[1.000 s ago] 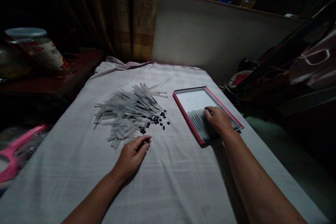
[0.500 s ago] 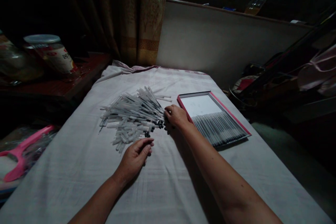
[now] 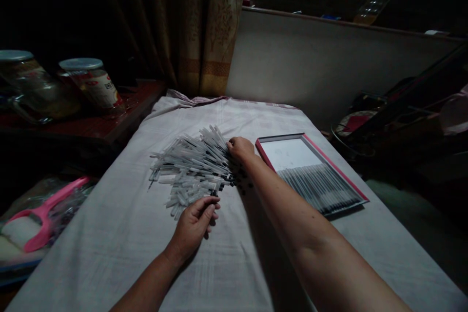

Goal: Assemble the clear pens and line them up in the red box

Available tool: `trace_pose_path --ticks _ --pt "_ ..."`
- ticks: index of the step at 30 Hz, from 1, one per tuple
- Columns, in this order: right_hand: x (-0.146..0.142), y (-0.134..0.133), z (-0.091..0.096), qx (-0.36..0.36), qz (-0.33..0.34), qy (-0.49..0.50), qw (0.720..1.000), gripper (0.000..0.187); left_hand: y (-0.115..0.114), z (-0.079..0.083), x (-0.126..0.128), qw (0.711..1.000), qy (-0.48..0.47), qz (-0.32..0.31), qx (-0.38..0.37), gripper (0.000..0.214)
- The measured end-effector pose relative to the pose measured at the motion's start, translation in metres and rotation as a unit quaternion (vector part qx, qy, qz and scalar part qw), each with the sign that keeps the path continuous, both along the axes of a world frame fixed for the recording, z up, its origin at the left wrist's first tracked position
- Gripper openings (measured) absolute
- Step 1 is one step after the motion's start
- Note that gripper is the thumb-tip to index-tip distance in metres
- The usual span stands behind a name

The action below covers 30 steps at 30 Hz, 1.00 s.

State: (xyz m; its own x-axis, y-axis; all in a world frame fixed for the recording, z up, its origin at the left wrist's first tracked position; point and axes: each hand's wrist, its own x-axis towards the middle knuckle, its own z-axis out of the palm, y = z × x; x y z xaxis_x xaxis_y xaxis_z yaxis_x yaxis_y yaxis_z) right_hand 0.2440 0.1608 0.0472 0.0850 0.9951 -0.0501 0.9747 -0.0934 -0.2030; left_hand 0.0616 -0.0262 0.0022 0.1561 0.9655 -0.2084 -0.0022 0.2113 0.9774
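A heap of clear pen barrels [image 3: 190,168] with small black caps lies on a white cloth-covered table [image 3: 234,253]. My right hand [image 3: 239,148] reaches across to the heap's far right edge, fingers curled onto the pens there. My left hand [image 3: 195,224] rests on the cloth at the heap's near edge, fingertips pinched together on a small dark piece I cannot make out. To the right lies a flat red-rimmed box [image 3: 310,170] with a row of pens laid side by side in its near half.
Two lidded jars [image 3: 91,83] stand on a dark wooden shelf at the left. A pink-handled tool [image 3: 40,214] lies in a bag at the lower left. A curtain [image 3: 204,29] and a wall close off the back; dark clutter fills the right side.
My right hand left the pens in the red-rimmed box and crossed left to the heap. My left hand edged forward to the heap's near edge. The camera shifted left.
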Motion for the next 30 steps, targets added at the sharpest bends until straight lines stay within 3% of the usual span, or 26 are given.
trace_pose_path --ticks 8,12,14,16,19,21,23,25,27,28,30 --pt "-0.003 0.015 -0.01 0.005 -0.043 0.065 0.997 0.03 -0.001 -0.008 -0.002 1.0 0.003 -0.007 0.018 0.04" --pt "0.014 -0.01 -0.002 0.054 -0.044 0.106 0.992 0.029 -0.002 -0.011 -0.002 0.999 0.025 -0.02 0.036 0.036" --pt "0.022 -0.034 -0.002 0.077 -0.034 0.134 0.987 0.029 -0.003 -0.009 -0.003 0.994 0.062 -0.029 0.086 0.03" --pt "0.028 -0.064 -0.007 0.099 -0.015 0.184 0.978 0.029 -0.005 -0.005 -0.004 0.971 0.123 -0.025 0.205 0.024" --pt "0.032 -0.11 -0.016 0.134 0.009 0.393 0.91 0.026 -0.009 0.004 -0.006 0.874 0.241 0.019 0.421 0.025" --pt "0.032 -0.133 -0.017 0.092 0.027 0.474 0.876 0.023 -0.011 0.009 -0.007 0.804 0.323 0.053 0.496 0.033" --pt "0.032 -0.147 -0.015 0.023 0.065 0.521 0.851 0.02 -0.011 0.011 -0.009 0.76 0.394 0.065 0.512 0.037" --pt "0.033 -0.15 -0.012 -0.038 0.104 0.547 0.83 0.02 -0.009 0.009 -0.012 0.748 0.429 0.039 0.506 0.035" --pt "0.034 -0.143 -0.01 -0.068 0.126 0.548 0.824 0.026 -0.006 0.005 -0.014 0.754 0.429 -0.001 0.498 0.029" --pt "0.034 -0.137 -0.01 -0.063 0.124 0.534 0.834 0.029 -0.004 0.003 -0.016 0.759 0.424 -0.011 0.494 0.027" --pt "0.035 -0.119 -0.011 -0.008 0.091 0.455 0.886 0.031 -0.002 -0.001 -0.017 0.766 0.418 -0.009 0.489 0.024"
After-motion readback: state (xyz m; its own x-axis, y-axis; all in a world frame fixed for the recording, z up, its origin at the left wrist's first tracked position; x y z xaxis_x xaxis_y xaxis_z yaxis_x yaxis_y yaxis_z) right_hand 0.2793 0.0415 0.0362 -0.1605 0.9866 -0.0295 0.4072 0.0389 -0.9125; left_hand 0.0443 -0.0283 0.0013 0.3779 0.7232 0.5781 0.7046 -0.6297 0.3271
